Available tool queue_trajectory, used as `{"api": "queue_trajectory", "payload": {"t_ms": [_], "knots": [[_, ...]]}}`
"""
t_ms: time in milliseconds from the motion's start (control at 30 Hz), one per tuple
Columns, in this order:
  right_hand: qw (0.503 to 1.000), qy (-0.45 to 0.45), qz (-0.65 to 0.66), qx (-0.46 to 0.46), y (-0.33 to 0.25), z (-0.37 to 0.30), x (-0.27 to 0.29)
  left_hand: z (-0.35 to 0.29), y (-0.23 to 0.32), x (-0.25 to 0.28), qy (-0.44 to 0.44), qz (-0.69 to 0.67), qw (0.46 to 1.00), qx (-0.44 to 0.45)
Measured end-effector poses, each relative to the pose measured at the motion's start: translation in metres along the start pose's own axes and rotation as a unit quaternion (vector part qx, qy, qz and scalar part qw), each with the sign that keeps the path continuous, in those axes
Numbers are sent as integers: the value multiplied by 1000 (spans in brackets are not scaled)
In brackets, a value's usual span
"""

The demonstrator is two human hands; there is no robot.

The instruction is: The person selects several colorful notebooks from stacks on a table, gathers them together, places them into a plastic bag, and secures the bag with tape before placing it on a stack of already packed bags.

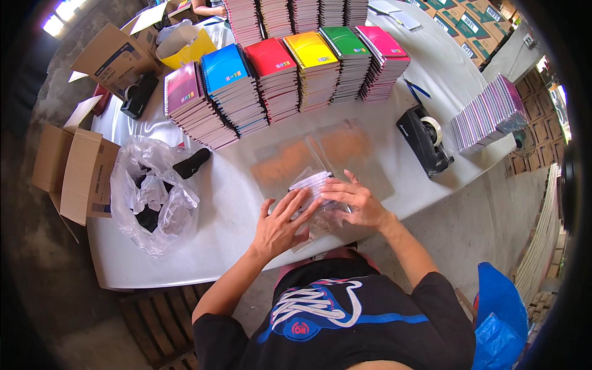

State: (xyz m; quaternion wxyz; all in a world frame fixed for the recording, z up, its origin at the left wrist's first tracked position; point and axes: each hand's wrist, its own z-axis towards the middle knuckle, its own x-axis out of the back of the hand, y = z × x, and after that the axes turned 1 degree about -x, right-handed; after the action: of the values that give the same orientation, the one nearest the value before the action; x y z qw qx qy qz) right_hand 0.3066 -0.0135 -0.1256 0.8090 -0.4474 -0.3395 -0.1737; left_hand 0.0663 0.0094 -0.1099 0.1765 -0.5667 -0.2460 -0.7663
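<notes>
Close to the front edge of the table, a small white bundle with thin dark lines (310, 183) lies in or under clear crinkled plastic (325, 223). My left hand (280, 223) rests on the bundle's left side, fingers stretched and spread. On the right side, my right hand (361, 203) lies with its fingers extended over the bundle and plastic. Neither hand is closed around anything. Beneath and beyond them are flat, clear plastic sheets or bags with orange patches (345, 146). My fingers hide part of the bundle, so its exact kind cannot be told.
Tall stacks of coloured spiral notebooks (274, 61) stand behind. To the right are a black tape dispenser (425, 139), scissors or pliers (417, 90) and a purple notebook stack (490, 116). At left: a plastic bag of black items (154, 197), another dispenser (139, 95), cardboard boxes (86, 172).
</notes>
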Motion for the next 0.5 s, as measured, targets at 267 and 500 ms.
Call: {"api": "queue_trajectory", "payload": {"t_ms": [267, 500], "knots": [[986, -8, -159, 48, -3, 4, 4, 47, -35, 6, 126, -419, 882, 176], [983, -16, -173, 59, -3, 3, 4, 75, -72, 14, 104, -521, 830, 170]]}}
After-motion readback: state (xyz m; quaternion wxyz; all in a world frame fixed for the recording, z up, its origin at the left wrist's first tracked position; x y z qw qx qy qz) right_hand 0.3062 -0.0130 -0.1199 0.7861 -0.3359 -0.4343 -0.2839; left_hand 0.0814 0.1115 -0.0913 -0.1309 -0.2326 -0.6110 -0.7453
